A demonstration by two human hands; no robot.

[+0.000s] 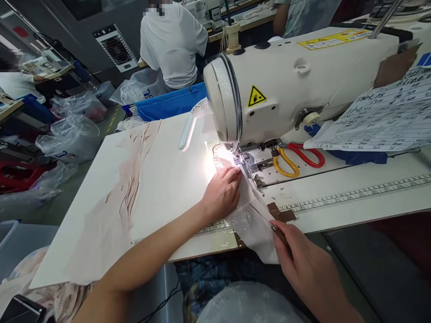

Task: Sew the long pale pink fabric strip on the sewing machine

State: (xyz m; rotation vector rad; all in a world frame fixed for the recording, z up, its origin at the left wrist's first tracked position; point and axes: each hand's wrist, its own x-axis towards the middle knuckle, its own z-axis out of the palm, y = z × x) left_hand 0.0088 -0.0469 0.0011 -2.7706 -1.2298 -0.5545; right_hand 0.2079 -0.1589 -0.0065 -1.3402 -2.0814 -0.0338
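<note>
My left hand point(224, 188) is beside the sewing machine's point(266, 94) lit needle area, fingers bent and pressed together on a pale pink fabric piece point(259, 233). The fabric runs from under the presser foot point(238, 159) down over the table's front edge. In my right hand point(303, 260) is an awl point(266, 217), gripped by its dark handle. Its thin metal shaft points up and left, its tip at the fabric just below my left fingers. Scissors point(286, 163) with one yellow and one red handle lie right of the needle.
Stacked pale fabric pieces point(114, 215) lie on the left of the white table point(161, 179). A handwritten sheet point(380, 116) hangs at the right. A ruler strip point(353, 194) runs along the front. Other people point(171, 45) sit beyond, near bagged bins point(72, 139).
</note>
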